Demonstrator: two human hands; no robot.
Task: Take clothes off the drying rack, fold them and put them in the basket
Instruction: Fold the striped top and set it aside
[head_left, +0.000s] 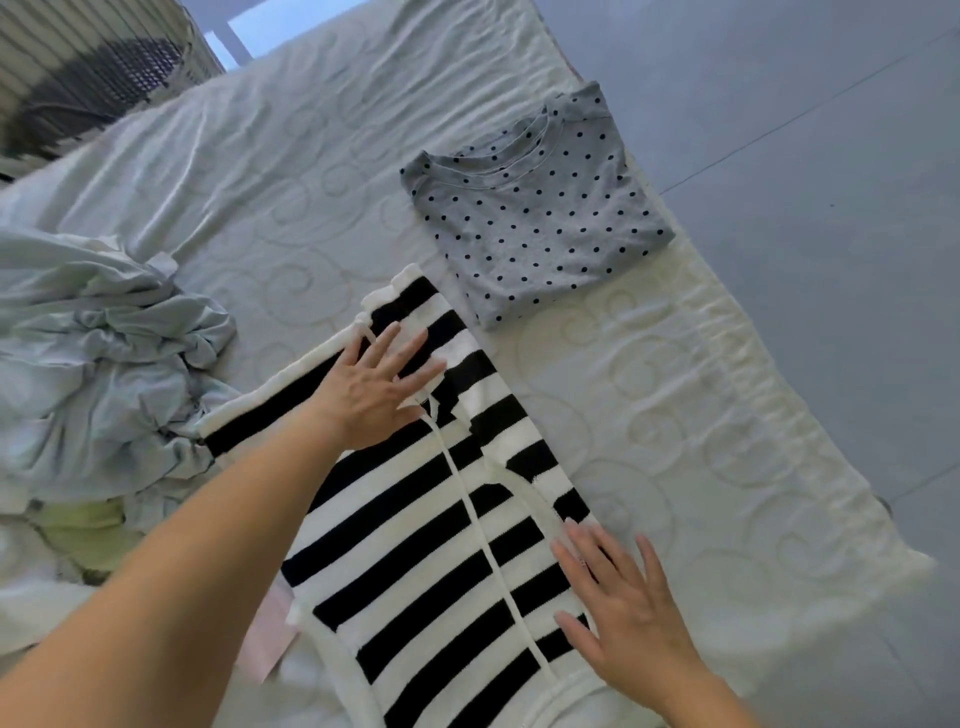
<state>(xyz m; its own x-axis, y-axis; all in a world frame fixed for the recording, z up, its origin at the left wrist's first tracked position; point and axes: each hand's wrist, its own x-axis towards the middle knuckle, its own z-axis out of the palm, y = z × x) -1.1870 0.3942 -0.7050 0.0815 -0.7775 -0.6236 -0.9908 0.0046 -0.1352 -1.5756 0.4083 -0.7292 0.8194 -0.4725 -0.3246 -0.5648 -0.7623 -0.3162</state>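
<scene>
Folding step, striped top. The striped top (415, 519) lies flat on the bed (291, 171), lower centre of the frame, both sides already turned in to the middle. The left hand (374, 389) presses its upper end with fingers spread wide; the right hand (618, 608) lies flat and open on its lower right edge. A folded dotted top (535, 208) sits upper right, and unfolded clothes (98, 358) are heaped at left (basket not identifiable). The next move probably calls for folding end over end.
</scene>
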